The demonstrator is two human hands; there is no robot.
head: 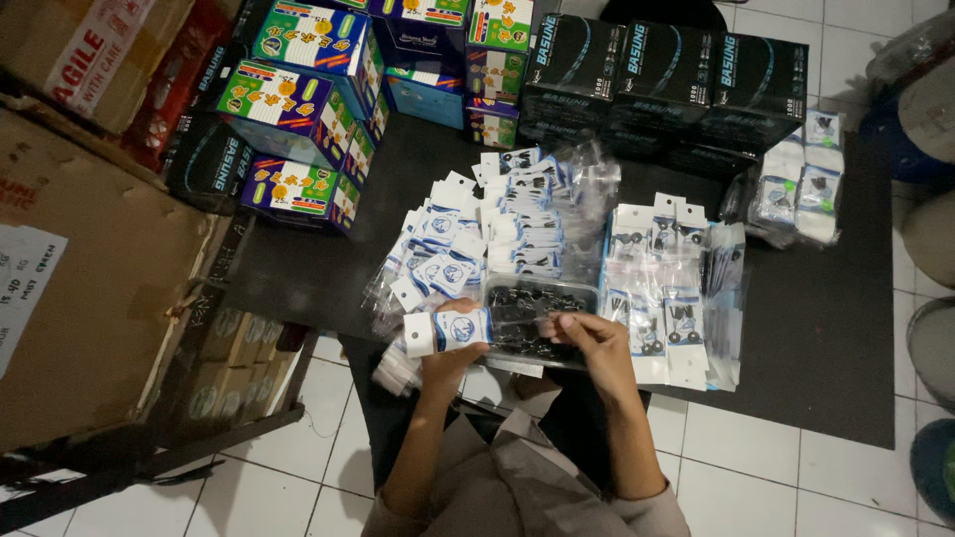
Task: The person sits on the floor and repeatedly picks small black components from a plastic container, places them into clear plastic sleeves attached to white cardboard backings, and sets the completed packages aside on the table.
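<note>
My left hand [453, 353] holds a small plastic packet [448, 330] with a white and blue card header, level over the near edge of the black mat. My right hand [587, 338] is pinched at the packet's open end, fingers over a clear plastic tray [537, 298] filled with small black metal pieces. Whether a piece is between the fingers cannot be made out. Just beyond the hands lies a heap of filled packets [477, 234]. To the right of the tray lie more packets [662, 268] in rows.
A black mat [816, 328] covers the white tiled floor [756, 477]. Black boxes [662, 75] and colourful boxes [298, 109] stand at the back. Large cardboard boxes [90, 288] stand on the left. A bundle of packets [801, 179] sits at the right rear.
</note>
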